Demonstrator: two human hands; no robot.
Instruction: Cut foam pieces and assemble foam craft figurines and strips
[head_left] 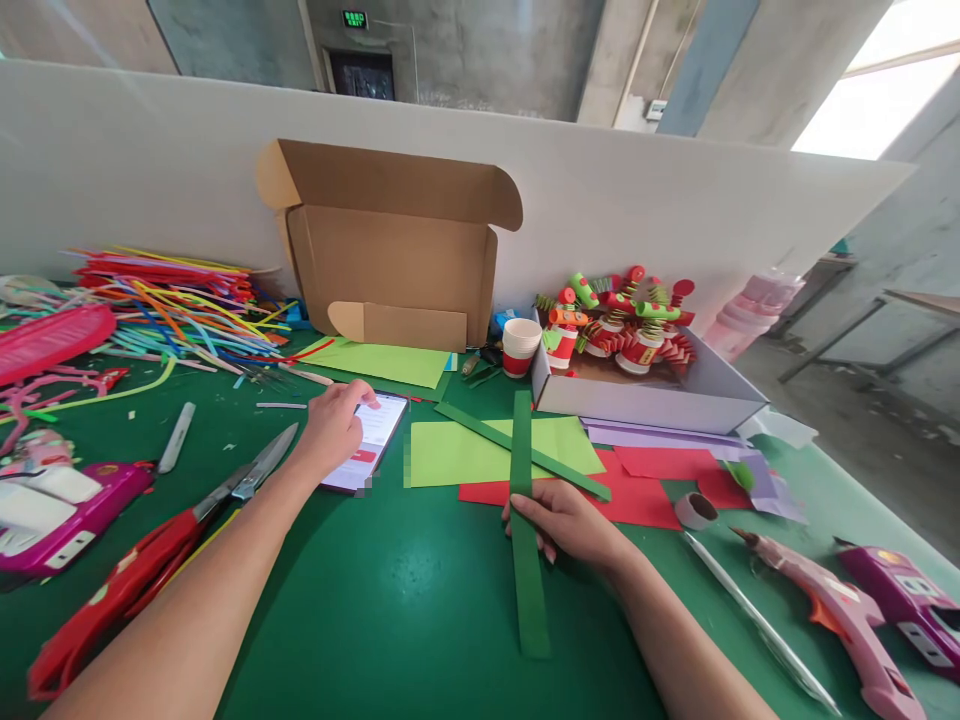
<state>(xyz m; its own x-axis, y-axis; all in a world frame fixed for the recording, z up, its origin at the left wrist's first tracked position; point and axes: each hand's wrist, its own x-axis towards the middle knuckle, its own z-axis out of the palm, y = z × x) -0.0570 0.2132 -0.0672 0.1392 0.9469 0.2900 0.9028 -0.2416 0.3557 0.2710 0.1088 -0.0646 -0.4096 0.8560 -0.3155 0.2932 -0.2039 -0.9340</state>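
My left hand (332, 425) rests on a phone (369, 440) lying on the green table (390, 600); its fingers are curled, with a fingertip touching the lit screen. My right hand (564, 522) pinches a long dark green paper strip (525, 520) that lies flat and points away from me. A second green strip (517, 448) crosses it over light green paper (480, 452) and red paper (637, 495).
Red-handled scissors (150, 560) lie at the left beside a pink glue gun (52, 525) and a pile of pipe cleaners (165, 300). An open cardboard box (390, 250) stands at the back. A white box (645, 400) of paper-cup crafts, tape roll (695, 510) and more glue guns (840, 610) sit right.
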